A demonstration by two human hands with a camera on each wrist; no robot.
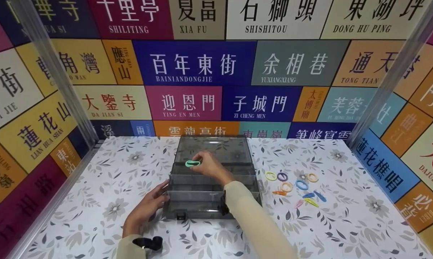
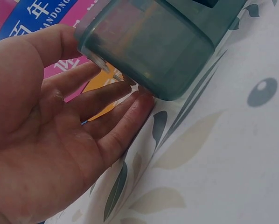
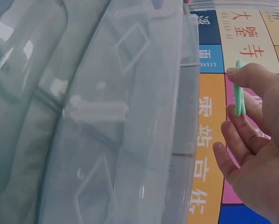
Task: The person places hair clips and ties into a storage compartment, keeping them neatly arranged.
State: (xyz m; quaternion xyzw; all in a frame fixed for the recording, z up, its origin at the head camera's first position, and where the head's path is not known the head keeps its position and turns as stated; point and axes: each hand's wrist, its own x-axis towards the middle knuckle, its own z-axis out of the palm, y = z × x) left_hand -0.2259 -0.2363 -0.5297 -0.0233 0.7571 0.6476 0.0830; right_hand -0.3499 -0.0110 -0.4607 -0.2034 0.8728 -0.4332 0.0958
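Note:
A dark see-through plastic storage box [image 1: 198, 207] stands on the table, its lid [image 1: 212, 144] raised at the back. Above its rear part, my right hand [image 1: 211, 167] pinches a mint-green hair tie [image 1: 192, 163] between thumb and forefinger. In the right wrist view the same hair tie [image 3: 240, 88] hangs from the fingertips, apart from the clear plastic. My left hand [image 1: 150, 205] is at the box's left side. The left wrist view shows its thumb and fingertips against the box's corner [image 2: 149, 51], with the fingers loosely extended.
Right of the box lie several hair ties, among them a purple one [image 1: 282, 176] and a blue one [image 1: 302, 185]. Several hair clips lie nearer, including an orange clip [image 1: 280, 193] and a yellow-green clip [image 1: 311, 202]. Printed panels [image 1: 194, 63] surround the flower-patterned table [image 1: 94, 216].

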